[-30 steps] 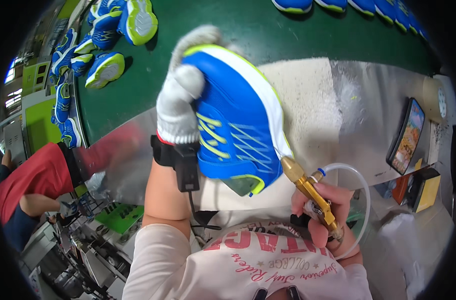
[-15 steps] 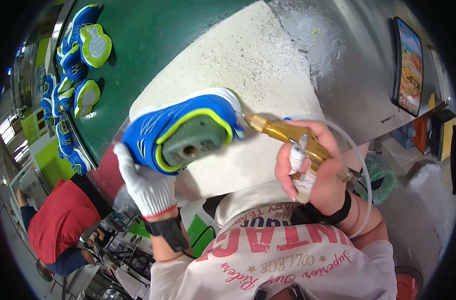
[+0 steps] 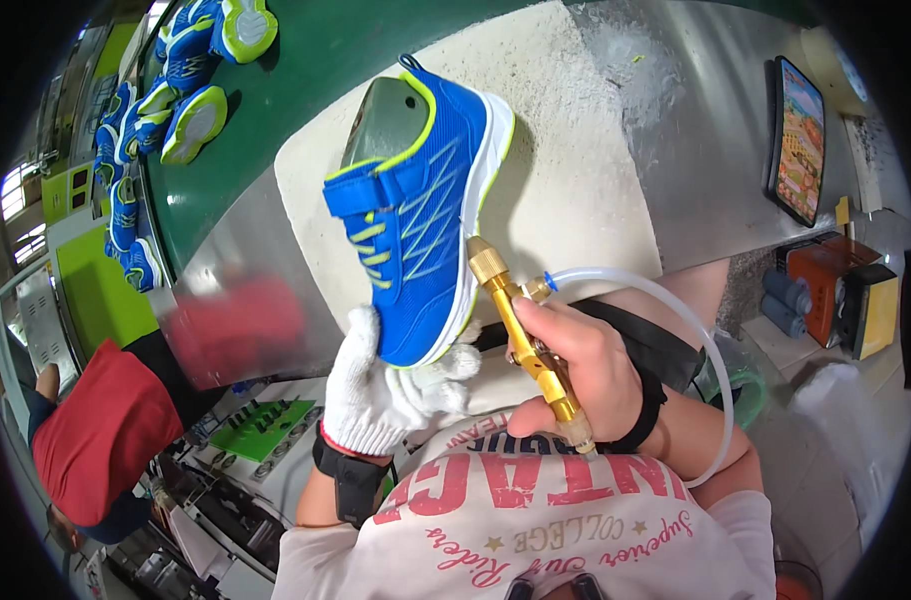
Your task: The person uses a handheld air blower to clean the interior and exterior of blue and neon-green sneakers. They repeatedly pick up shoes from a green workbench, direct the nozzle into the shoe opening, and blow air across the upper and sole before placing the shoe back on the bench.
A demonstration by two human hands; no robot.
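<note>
My left hand (image 3: 390, 390), in a white knit glove, grips a blue sneaker (image 3: 430, 215) by its toe. The sneaker points toward me, with yellow-green trim and lacing, a front strap and a white sole. A dark green shoe last (image 3: 387, 118) fills its opening. My bare right hand (image 3: 590, 370) is closed around a brass-coloured nozzle gun (image 3: 535, 350). A clear hose (image 3: 680, 300) joins the gun through a blue-ringed fitting. The gun's tip lies right at the sole's side edge; whether it touches, I cannot tell.
Beneath the sneaker a worn white sheet (image 3: 575, 160) covers part of the metal table (image 3: 715, 130). Several similar sneakers (image 3: 195, 120) lie at the far left on a green surface. A phone-like screen (image 3: 800, 140) stands at right. A person in red (image 3: 105, 430) bends at lower left.
The sneaker has swung round from lying crosswise, so its toe now points toward me and its sole edge faces right. My right hand has brought the gun left, tilting it more upright.
</note>
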